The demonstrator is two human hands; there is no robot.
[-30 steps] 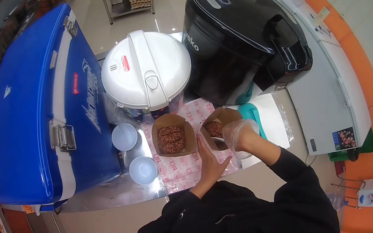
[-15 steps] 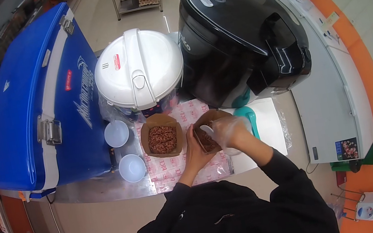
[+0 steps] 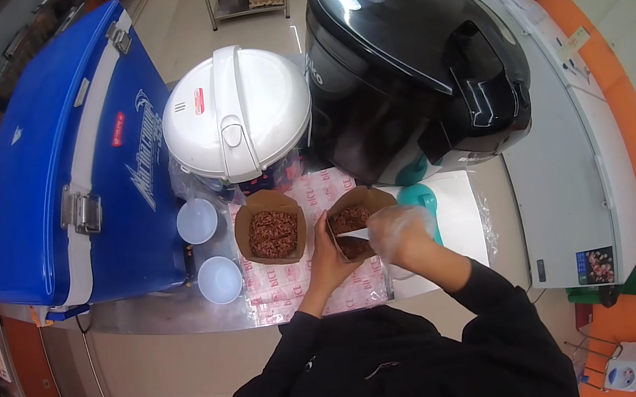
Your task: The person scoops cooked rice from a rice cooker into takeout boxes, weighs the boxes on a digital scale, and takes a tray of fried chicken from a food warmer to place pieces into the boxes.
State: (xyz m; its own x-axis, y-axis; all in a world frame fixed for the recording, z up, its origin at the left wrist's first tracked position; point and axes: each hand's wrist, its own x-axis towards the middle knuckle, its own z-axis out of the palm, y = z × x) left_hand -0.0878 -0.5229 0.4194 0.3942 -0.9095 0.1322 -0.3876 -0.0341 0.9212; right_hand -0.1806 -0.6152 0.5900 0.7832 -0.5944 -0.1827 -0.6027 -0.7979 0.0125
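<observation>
With left hand [image 3: 328,256] half curled, clasping the left side of the right-hand brown box [image 3: 379,200], bent round its near corner. Holding a white utensil [image 3: 353,235] in right hand [image 3: 406,234], with closed fingers behind clear, shiny plastic; cannot tell the exact set of each finger through the glare. Dipping the utensil's end inside the box, just over or against reddish-brown grain [image 3: 351,219]; too small to tell which. Compared with a second ago, no longer merely touching the box with outstretched left fingers and a thumb stuck out to the side, but wrapped closely against the wall. Back then, covering much of the box's mouth with the right hand; now drawn to its right edge, with more grain open to view. Compared with half a second ago, laying the utensil flatter across the picture. Unchanged throughout: standing just left, apart from both hands, a second open brown box [image 3: 269,202] with similar grain inside. Beneath both, pink printed paper [image 3: 276,296] on a metal table [image 3: 143,318]. Left of the paper, two pale blue cups [image 3: 219,280], one nearer than the other. Beyond, a white-lidded cooker [image 3: 196,135] between a blue cooler [image 3: 37,197] and a large black cooker [image 3: 392,41]. Partly hidden behind the right hand, something teal [image 3: 418,198].
</observation>
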